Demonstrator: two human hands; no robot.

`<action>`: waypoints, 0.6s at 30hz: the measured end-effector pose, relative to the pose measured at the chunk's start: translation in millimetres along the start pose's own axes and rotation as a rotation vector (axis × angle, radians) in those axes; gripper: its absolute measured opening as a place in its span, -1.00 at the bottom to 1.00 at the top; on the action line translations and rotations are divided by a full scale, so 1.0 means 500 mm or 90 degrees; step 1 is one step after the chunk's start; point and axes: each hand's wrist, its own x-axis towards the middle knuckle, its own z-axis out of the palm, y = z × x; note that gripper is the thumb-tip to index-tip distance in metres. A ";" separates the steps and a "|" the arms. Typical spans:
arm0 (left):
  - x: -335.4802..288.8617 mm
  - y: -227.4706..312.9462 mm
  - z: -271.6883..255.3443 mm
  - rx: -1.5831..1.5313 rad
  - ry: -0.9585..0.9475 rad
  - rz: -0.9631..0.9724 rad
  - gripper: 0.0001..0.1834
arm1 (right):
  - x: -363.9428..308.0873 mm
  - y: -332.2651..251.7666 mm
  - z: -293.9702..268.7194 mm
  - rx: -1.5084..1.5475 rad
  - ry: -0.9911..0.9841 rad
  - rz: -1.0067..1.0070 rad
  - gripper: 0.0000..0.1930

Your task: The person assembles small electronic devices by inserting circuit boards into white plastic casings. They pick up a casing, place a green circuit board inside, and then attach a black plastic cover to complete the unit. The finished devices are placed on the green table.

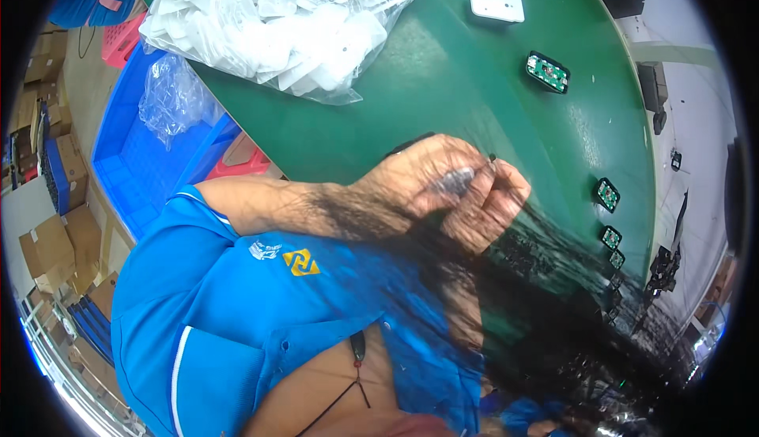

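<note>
My left hand [431, 170] is curled above the green table [443, 65], with a small greyish, clear-looking thing [455, 182] in its palm. A dark edge [409, 145] shows behind its knuckles; I cannot tell what it belongs to. My right hand [482, 212] meets it, fingers pinched together. A tiny dark piece [492, 157] sits at the touching fingertips, too small to name. Long dark hair hangs across the right wrist and hides part of both hands.
A clear bag of white plastic covers [316, 34] lies at the far left. A white cover [496, 6] and a black case with a green circuit board [547, 72] lie at the back. More boards [607, 194] line the right edge. A blue crate [142, 176] stands left.
</note>
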 end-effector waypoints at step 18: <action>0.013 -0.003 -0.014 0.011 0.045 -0.157 -0.71 | 0.033 -0.013 -0.042 -0.133 0.030 -0.198 -0.89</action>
